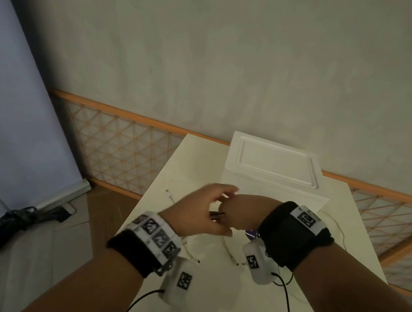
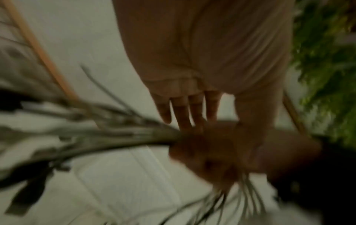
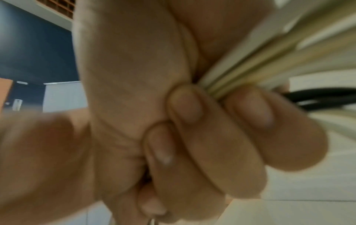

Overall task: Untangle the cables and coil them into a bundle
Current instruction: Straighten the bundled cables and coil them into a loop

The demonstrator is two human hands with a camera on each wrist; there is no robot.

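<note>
The head view gives the layout: both hands meet above the pale surface (image 1: 209, 308), the left hand (image 1: 199, 211) crossing in front of the right hand (image 1: 242, 213), with a white tray (image 1: 275, 163) lying just beyond them. From here the grip itself is mostly hidden — only a short dark piece shows between the two hands, and thin pale cable strands (image 1: 228, 249) trail on the surface below and to either side of the wrists.

The right wrist view shows what the head view cannot: the right hand's fingers (image 3: 217, 137) are curled tight round a bunch of pale cables (image 3: 250, 67), pressed against the palm, with a black cable (image 3: 318, 97) running out beside them. A blurred part of the other hand sits at the left of that picture.

The left wrist view, heavily blurred, shows the bundle from the other side — strands (image 2: 108, 134) fan out away from the right fist (image 2: 212, 152) and more hang beneath it. The left hand (image 2: 192, 85) is spread there, its fingers (image 2: 183, 112) straight and close together, their tips at the fist where the strands leave it; whether they actually touch the cables cannot be told. It grips nothing that shows.
</note>
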